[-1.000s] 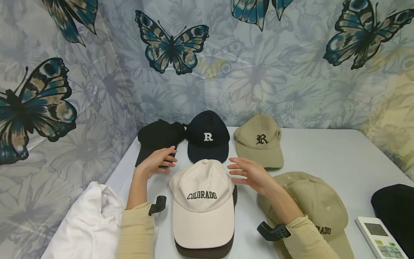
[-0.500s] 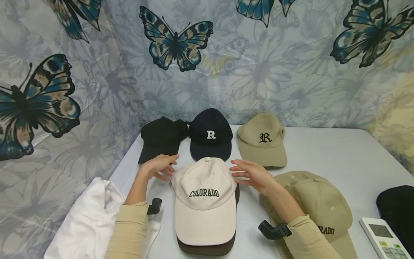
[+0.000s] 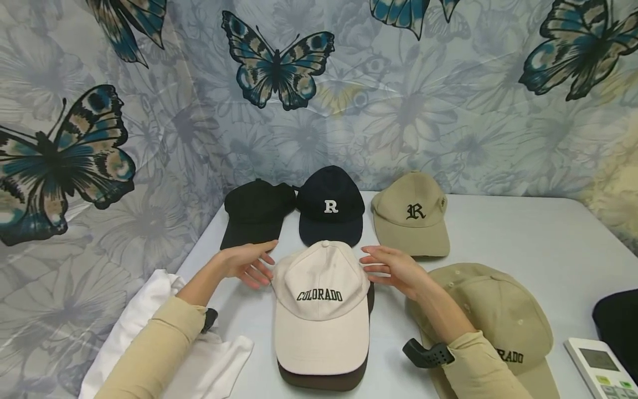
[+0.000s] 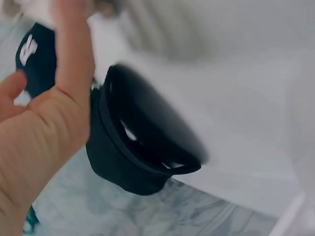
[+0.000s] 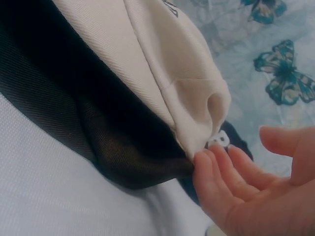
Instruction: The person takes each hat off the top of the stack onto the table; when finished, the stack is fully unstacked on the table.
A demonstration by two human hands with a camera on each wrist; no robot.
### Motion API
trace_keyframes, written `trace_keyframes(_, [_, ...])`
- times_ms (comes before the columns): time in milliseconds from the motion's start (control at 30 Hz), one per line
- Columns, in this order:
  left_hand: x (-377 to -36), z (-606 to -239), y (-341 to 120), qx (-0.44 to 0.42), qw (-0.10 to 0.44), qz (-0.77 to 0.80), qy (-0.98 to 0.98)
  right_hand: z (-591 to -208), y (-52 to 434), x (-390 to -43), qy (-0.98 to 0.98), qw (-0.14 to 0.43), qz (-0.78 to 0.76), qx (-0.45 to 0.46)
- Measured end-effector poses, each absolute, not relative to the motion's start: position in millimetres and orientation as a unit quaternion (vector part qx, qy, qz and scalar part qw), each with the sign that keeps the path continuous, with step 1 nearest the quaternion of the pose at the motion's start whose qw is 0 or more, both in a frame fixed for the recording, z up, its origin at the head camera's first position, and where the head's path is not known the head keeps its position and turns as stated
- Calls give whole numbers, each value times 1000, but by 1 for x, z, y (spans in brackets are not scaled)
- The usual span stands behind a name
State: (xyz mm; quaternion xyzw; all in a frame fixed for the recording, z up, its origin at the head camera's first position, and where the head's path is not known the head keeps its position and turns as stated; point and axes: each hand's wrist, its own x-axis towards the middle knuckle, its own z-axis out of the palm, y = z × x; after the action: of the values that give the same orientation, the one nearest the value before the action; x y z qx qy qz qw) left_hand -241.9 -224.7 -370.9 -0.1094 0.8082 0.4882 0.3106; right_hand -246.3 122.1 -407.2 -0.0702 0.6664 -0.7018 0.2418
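Observation:
A cream cap [image 3: 321, 343] lettered COLORADO lies on top of a dark brown cap [image 3: 324, 381], whose brim shows below it. My left hand [image 3: 247, 265] is beside the cream cap's left side, fingers loosely spread and holding nothing. On the other side, my right hand [image 3: 396, 270] has relaxed fingers. In the right wrist view, its fingertips [image 5: 199, 160] are right at the back edge of the stacked caps, with the thumb apart. Past my left hand, the left wrist view shows the black cap [image 4: 130, 132] and part of the navy cap [image 4: 39, 61].
Behind the stack stand a black cap [image 3: 256, 213], a navy cap [image 3: 331, 188] with a white R and a khaki cap [image 3: 411, 235]. Another khaki cap [image 3: 490, 299] lies under my right forearm. White cloth [image 3: 219, 360] lies left; a remote control [image 3: 598, 366] and black item [image 3: 618, 316] lie right.
My left hand has turned and come down closer to the cream cap's side, its forearm swinging outward. My right hand stays beside the caps. The whole head view has shifted slightly.

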Motion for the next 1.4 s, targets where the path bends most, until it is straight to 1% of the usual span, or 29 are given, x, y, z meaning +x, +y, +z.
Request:
trace_keyframes(133, [-230, -375, -220, -116, 301, 506, 800, -407, 123, -246, 673, 241, -695, -69])
trace_keyframes(333, [-199, -388, -212, -130, 308, 550, 766, -406, 124, -246, 695, 237, -676, -59])
trace_keyframes(467, [-184, -393, -208, -136, 303, 570, 751, -402, 126, -247, 703, 239, -667, -58])
trace_keyframes(600, [-175, -397, -207, -143, 302, 585, 739, -400, 127, -247, 701, 242, -668, -65])
trace_keyframes(700, [-168, -401, -206, -149, 311, 589, 731, -399, 127, -246, 696, 243, -672, -74])
trace_keyframes(900, [-157, -405, -205, -144, 325, 596, 720, -398, 122, -243, 673, 267, -684, -89])
trace_keyframes(1400, [-145, -401, -201, -121, 320, 611, 714, -392, 121, -236, 700, 290, -649, -68])
